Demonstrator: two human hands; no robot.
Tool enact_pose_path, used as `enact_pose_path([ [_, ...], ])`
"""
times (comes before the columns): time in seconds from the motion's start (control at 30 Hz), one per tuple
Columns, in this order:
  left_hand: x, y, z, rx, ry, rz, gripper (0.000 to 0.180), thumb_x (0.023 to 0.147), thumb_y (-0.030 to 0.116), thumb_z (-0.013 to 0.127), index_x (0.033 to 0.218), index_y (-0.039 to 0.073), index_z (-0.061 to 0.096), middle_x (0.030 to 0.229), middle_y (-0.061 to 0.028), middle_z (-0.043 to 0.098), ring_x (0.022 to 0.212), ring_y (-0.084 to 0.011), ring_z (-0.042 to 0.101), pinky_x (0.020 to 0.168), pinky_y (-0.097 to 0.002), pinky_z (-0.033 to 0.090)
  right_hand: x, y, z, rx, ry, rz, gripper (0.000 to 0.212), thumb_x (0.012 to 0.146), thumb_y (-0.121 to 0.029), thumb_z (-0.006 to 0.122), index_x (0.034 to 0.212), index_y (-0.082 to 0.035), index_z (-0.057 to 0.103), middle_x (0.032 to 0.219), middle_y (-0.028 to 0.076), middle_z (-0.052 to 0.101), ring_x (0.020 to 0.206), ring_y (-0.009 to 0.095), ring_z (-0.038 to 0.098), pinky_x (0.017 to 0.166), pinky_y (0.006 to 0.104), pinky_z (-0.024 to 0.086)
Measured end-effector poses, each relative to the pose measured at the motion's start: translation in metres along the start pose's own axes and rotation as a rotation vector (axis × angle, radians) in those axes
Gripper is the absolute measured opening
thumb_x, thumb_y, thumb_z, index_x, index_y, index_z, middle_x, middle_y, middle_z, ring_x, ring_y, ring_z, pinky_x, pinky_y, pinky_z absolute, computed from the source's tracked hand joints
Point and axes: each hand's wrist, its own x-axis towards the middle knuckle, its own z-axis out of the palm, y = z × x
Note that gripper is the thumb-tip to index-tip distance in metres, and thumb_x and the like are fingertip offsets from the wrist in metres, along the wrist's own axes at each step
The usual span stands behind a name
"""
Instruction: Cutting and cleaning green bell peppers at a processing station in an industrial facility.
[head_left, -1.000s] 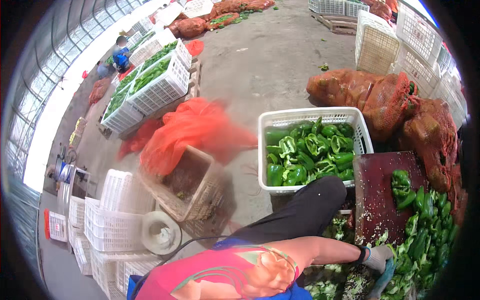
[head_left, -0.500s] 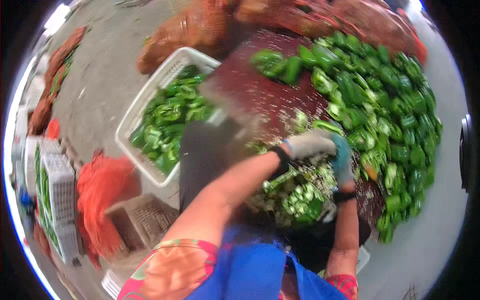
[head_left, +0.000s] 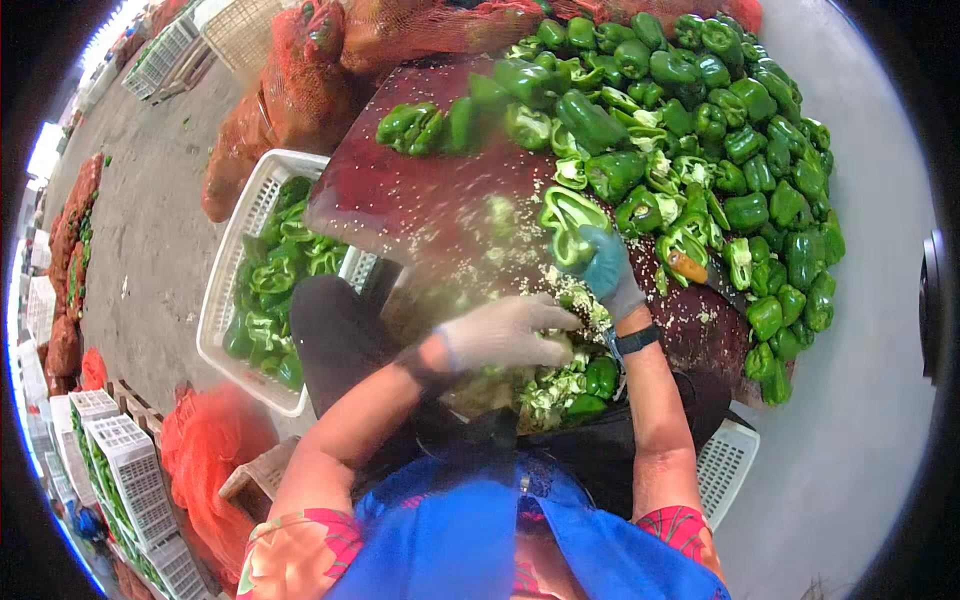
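Observation:
My right hand [head_left: 610, 272], in a teal-palmed glove, is closed on a halved green bell pepper [head_left: 562, 222]; its hollow cut side faces up. My left hand [head_left: 508, 332], in a whitish glove, hangs a little lower and to the left, with fingers stretched out and nothing in them. Beneath both hands lie scraped-out pepper cores [head_left: 560, 390] and scattered pale seeds. The dark red board [head_left: 400, 190] stretches out beyond them. A knife [head_left: 688, 265] with an orange handle lies among the peppers right of my right hand.
Whole and cut green peppers [head_left: 760, 180] are heaped along the board's far and right sides. A white crate [head_left: 215, 320] of cut peppers stands at left. Red mesh sacks [head_left: 300, 80] line the back; red netting [head_left: 205, 440] and stacked white crates [head_left: 130, 460] are lower left.
My hands were together over the cores; now they are apart, the left having moved left and down. My right hand has shifted left with the pepper half. The view has turned too.

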Motion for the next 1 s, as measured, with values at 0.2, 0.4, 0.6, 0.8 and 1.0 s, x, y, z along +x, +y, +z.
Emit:
enact_pose_path([
  [0.2, 0.023, -0.013, -0.033, -0.585, 0.408, -0.28, 0.058, 0.092, 0.037, 0.064, 0.134, -0.002, 0.06, 0.121, -0.0186, 0.067, 0.107, -0.0242, 0.066, 0.088, -0.0359, 0.054, -0.017, -0.007, 0.03, -0.068, -0.025, -0.207, 0.048, 0.098, -0.008, 0.055, 0.145, -0.002, 0.048, 0.141, 0.012, 0.059, 0.119, 0.019, 0.062, 0.095, 0.0301, 0.055],
  [0.4, 0.032, 0.027, -0.05, -0.468, 0.473, -0.287, 0.061, 0.088, 0.046, 0.065, 0.126, -0.001, 0.062, 0.113, -0.0158, 0.07, 0.1, -0.0268, 0.068, 0.082, -0.0383, 0.054, -0.047, -0.024, 0.054, -0.089, 0.051, -0.254, 0.057, 0.094, 0.002, 0.057, 0.15, -0.005, 0.045, 0.147, 0.009, 0.053, 0.121, 0.016, 0.057, 0.093, 0.0265, 0.051],
  [0.6, 0.043, 0.045, -0.017, 0.145, 0.841, -0.408, 0.058, 0.085, 0.057, 0.062, 0.101, 0.001, 0.063, 0.099, -0.0253, 0.069, 0.095, -0.0415, 0.068, 0.083, -0.0491, 0.051, -0.052, -0.017, 0.07, -0.776, 0.312, -0.784, 0.058, 0.092, 0.008, 0.053, 0.149, -0.004, 0.046, 0.15, 0.01, 0.051, 0.138, 0.02, 0.048, 0.117, 0.0329, 0.037],
  [0.8, 0.044, 0.031, -0.013, 0.193, 0.801, -0.279, 0.032, 0.095, 0.035, 0.056, 0.09, 0.005, 0.065, 0.091, -0.019, 0.07, 0.088, -0.0407, 0.067, 0.076, -0.0502, 0.05, -0.064, -0.009, 0.079, -0.95, 0.441, -0.862, 0.058, 0.09, 0.003, 0.059, 0.146, -0.008, 0.051, 0.146, 0.014, 0.055, 0.133, 0.029, 0.054, 0.11, 0.037, 0.045],
  [1.0, -0.005, 0.002, -0.046, 0.238, 0.355, 0.443, 0.025, 0.087, 0.015, 0.065, 0.111, 0.009, 0.068, 0.097, -0.0113, 0.069, 0.088, -0.0302, 0.067, 0.075, -0.0396, 0.053, -0.077, 0.0, 0.029, -0.304, 0.343, -0.496, 0.042, 0.097, -0.002, 0.055, 0.139, -0.007, 0.056, 0.127, 0.008, 0.063, 0.1, 0.017, 0.064, 0.081, 0.0272, 0.058],
])
